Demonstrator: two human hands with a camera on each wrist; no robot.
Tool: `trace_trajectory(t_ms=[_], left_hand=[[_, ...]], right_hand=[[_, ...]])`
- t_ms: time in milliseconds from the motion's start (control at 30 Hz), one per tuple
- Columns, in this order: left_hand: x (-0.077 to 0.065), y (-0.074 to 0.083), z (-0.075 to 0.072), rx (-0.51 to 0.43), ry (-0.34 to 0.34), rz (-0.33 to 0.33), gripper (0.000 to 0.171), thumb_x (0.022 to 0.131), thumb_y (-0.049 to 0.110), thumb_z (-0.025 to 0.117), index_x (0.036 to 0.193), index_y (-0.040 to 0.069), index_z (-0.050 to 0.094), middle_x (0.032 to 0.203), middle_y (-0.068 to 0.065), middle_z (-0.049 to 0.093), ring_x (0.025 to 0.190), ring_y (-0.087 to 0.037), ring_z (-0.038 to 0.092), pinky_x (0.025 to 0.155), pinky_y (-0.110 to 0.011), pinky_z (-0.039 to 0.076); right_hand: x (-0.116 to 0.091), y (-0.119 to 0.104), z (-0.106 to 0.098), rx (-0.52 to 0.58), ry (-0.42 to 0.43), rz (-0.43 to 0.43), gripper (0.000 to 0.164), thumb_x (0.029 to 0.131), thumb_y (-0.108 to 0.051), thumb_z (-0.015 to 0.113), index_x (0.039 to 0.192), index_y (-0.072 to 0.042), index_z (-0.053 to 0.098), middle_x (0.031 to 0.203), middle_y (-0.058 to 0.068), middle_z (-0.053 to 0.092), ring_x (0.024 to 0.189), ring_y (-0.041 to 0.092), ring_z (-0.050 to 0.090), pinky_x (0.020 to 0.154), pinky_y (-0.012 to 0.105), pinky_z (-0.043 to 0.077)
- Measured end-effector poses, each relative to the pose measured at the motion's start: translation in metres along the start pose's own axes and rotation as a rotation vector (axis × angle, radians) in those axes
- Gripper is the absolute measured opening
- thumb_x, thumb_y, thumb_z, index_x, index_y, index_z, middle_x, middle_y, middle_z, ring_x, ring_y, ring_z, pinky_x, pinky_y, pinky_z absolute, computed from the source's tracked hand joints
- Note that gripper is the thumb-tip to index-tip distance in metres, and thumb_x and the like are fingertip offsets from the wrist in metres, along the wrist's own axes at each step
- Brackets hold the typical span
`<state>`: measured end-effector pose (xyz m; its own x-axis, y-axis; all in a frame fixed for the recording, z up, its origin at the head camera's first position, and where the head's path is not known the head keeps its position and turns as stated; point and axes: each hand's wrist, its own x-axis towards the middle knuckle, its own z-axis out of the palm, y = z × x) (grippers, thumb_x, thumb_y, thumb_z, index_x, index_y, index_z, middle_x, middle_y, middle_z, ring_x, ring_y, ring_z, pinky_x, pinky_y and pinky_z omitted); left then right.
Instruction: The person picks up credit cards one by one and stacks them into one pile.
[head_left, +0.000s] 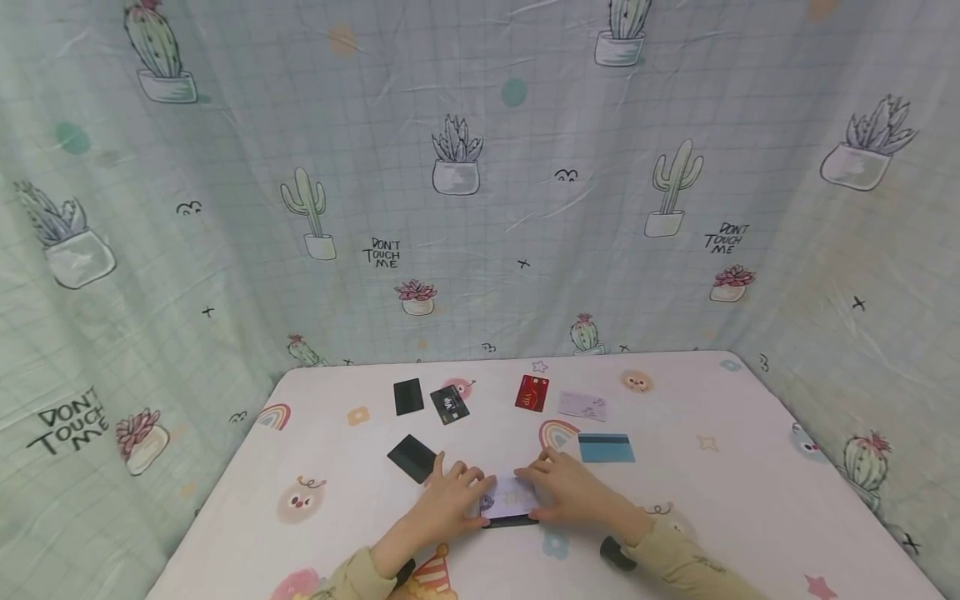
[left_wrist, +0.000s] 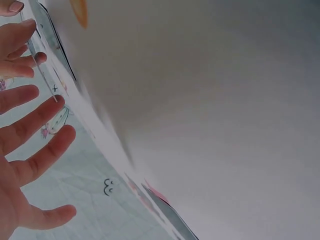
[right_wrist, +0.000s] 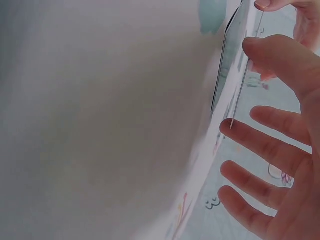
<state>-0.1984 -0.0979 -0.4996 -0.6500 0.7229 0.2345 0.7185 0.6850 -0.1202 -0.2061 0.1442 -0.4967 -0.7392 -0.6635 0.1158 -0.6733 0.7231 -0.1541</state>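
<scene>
Both hands hold a pale lilac printed card (head_left: pixel 510 497) near the middle of the table, one at each side. My left hand (head_left: pixel 446 504) pinches its left edge between thumb and a fingertip; the other fingers are spread. At the opposite edge, my right hand (head_left: pixel 573 492) grips it the same way. The wrist views show the card nearly edge-on, raised above the tabletop. A dark card (head_left: pixel 512 522) lies beneath it, with only its near strip visible in the head view. Beside the left fingers lies another black card (head_left: pixel 411 458), turned at an angle.
Toward the back left are a plain black card (head_left: pixel 408 397) and a black VIP card (head_left: pixel 450 405). A red VIP card (head_left: pixel 532 393), a second lilac card (head_left: pixel 583 406) and a blue card (head_left: pixel 606 447) lie toward the right. A patterned cloth (head_left: pixel 495 292) hangs behind the table.
</scene>
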Motion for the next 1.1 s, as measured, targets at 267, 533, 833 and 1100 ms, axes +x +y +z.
trace_trajectory(t_ms=[267, 533, 833, 1100], left_hand=[[-0.0004, 0.0016, -0.0029, 0.004, -0.047, 0.000, 0.055, 0.073, 0.050, 0.063, 0.119, 0.021, 0.053, 0.105, 0.004, 0.058, 0.096, -0.015, 0.049, 0.090, -0.062, 0.031], [-0.0005, 0.0012, -0.0010, 0.009, -0.051, 0.020, 0.056, 0.072, 0.050, 0.064, 0.119, 0.021, 0.053, 0.104, 0.004, 0.058, 0.093, -0.014, 0.050, 0.090, -0.062, 0.031], [-0.0004, 0.0025, -0.0002, 0.009, -0.069, 0.032, 0.055, 0.072, 0.050, 0.063, 0.118, 0.022, 0.053, 0.103, 0.005, 0.057, 0.092, -0.013, 0.048, 0.090, -0.061, 0.031], [-0.0002, 0.0021, 0.0004, -0.001, -0.084, 0.030, 0.056, 0.073, 0.050, 0.062, 0.120, 0.022, 0.051, 0.104, 0.005, 0.057, 0.094, -0.014, 0.049, 0.090, -0.061, 0.031]], right_hand=[[0.0001, -0.0014, 0.0015, -0.029, 0.006, -0.031, 0.055, 0.075, -0.047, 0.063, 0.123, -0.021, 0.052, 0.107, -0.007, 0.061, 0.098, 0.011, 0.045, 0.085, 0.035, 0.043], [-0.0014, -0.0036, -0.0011, -0.034, -0.013, -0.036, 0.055, 0.074, -0.047, 0.064, 0.121, -0.021, 0.054, 0.106, -0.006, 0.062, 0.098, 0.013, 0.047, 0.086, 0.037, 0.042], [-0.0024, -0.0048, 0.0007, -0.064, -0.023, -0.080, 0.056, 0.075, -0.048, 0.063, 0.122, -0.019, 0.053, 0.107, -0.005, 0.061, 0.098, 0.012, 0.047, 0.085, 0.033, 0.043], [-0.0027, -0.0060, -0.0012, -0.072, -0.043, -0.075, 0.055, 0.076, -0.048, 0.062, 0.123, -0.020, 0.052, 0.109, -0.005, 0.061, 0.099, 0.013, 0.047, 0.086, 0.035, 0.043]])
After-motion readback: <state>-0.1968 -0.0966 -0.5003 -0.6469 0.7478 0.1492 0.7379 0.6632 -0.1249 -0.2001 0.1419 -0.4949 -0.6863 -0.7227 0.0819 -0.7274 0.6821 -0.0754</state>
